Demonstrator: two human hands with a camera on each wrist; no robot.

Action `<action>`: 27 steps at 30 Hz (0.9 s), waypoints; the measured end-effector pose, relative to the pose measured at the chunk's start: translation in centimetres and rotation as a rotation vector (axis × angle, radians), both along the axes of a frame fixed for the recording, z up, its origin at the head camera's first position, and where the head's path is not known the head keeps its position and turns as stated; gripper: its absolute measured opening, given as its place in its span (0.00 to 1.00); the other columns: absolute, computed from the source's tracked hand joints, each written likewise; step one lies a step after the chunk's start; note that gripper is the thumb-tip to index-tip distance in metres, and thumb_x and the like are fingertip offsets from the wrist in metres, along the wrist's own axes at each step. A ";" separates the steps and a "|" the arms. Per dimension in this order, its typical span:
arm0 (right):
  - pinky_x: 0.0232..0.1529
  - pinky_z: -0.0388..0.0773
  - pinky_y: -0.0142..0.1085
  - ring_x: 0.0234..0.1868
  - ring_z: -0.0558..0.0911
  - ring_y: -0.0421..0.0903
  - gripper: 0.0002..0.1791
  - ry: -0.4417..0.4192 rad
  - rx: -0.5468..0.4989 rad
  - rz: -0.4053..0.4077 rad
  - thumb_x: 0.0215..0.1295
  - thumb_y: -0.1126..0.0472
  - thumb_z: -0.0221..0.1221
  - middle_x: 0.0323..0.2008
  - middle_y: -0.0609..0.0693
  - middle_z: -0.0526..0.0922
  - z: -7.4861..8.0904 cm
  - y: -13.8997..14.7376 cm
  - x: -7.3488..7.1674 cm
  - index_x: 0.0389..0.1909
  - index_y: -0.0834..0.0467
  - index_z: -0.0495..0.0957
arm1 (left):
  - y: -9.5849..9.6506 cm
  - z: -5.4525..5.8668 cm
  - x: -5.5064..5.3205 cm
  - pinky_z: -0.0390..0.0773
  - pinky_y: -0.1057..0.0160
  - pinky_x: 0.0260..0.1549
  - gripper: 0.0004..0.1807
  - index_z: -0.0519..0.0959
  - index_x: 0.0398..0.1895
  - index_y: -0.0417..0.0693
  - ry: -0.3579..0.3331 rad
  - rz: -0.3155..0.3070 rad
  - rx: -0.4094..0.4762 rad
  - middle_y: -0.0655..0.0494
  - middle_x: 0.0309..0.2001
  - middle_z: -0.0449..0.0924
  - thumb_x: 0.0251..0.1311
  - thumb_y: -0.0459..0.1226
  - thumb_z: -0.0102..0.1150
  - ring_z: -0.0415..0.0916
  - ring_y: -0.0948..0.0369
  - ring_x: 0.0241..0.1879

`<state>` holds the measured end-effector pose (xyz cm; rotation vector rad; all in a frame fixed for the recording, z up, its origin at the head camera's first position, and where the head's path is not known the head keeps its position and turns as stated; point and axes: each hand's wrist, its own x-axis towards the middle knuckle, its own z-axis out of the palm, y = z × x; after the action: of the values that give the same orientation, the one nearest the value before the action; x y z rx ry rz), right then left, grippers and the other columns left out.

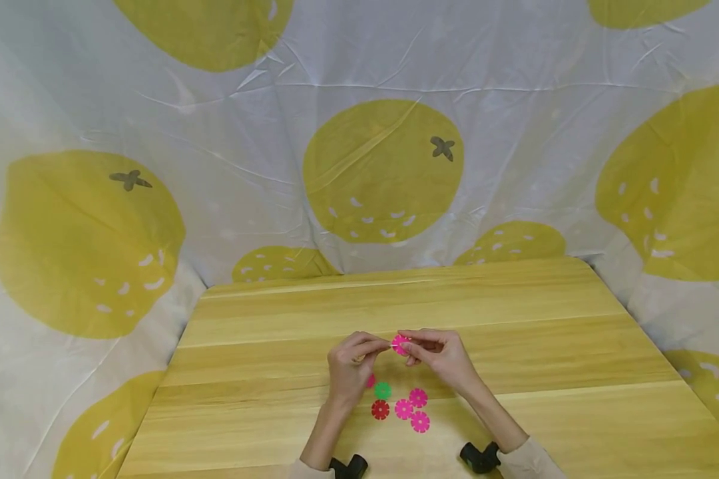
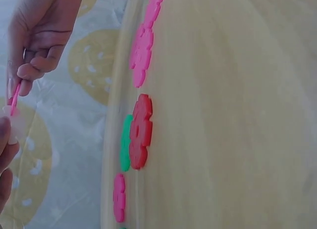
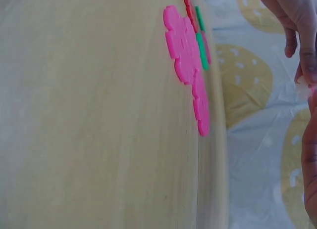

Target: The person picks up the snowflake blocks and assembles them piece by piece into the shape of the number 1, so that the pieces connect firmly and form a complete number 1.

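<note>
Above the table, my right hand (image 1: 443,356) pinches a pink notched plastic disc (image 1: 401,344) between thumb and fingers. My left hand (image 1: 350,369) pinches a whitish, see-through disc (image 2: 17,127), largely covered by fingertips. Edge to edge, the two discs meet between the hands, the pink one overlapping the whitish one in the left wrist view. On the table below lie a green disc (image 1: 382,390), a red disc (image 1: 380,410) and a cluster of three pink discs (image 1: 404,408). Another pink disc (image 1: 371,380) shows partly from behind the left hand.
The wooden table (image 1: 263,319) reaches back to a hanging white cloth (image 1: 515,60) printed with yellow fruit. Black devices sit at the left wrist (image 1: 349,468) and right wrist (image 1: 480,458), close to the table's near side.
</note>
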<state>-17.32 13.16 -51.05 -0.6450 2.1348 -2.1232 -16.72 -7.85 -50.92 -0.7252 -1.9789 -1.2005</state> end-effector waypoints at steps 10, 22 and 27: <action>0.41 0.89 0.43 0.32 0.88 0.49 0.21 -0.115 0.063 0.094 0.77 0.61 0.58 0.43 0.74 0.85 -0.3 1.5 -0.8 0.64 0.68 0.78 | -1.2 0.0 -0.2 0.84 0.72 0.32 0.05 0.91 0.30 0.44 -0.167 -0.023 0.003 0.55 0.29 0.89 0.53 0.26 0.75 0.87 0.60 0.30; 0.31 0.84 0.31 0.29 0.84 0.39 0.20 -0.327 0.210 0.383 0.69 0.67 0.65 0.41 0.71 0.87 -1.8 3.0 -1.4 0.60 0.71 0.80 | -2.0 0.0 -0.3 0.82 0.67 0.29 0.02 0.92 0.31 0.49 -0.471 -0.011 0.015 0.59 0.31 0.90 0.56 0.32 0.75 0.86 0.64 0.32; 0.27 0.76 0.25 0.25 0.80 0.35 0.17 -0.226 0.248 0.429 0.65 0.69 0.68 0.33 0.71 0.85 -2.6 3.3 -1.5 0.53 0.71 0.84 | -2.0 0.1 -0.3 0.81 0.68 0.31 0.03 0.92 0.31 0.46 -0.553 -0.007 0.015 0.59 0.32 0.91 0.58 0.36 0.74 0.86 0.62 0.34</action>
<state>-18.78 16.44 -53.68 -0.7180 1.8887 -1.5983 -17.01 -9.86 -50.82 -0.4160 -2.4023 -1.5384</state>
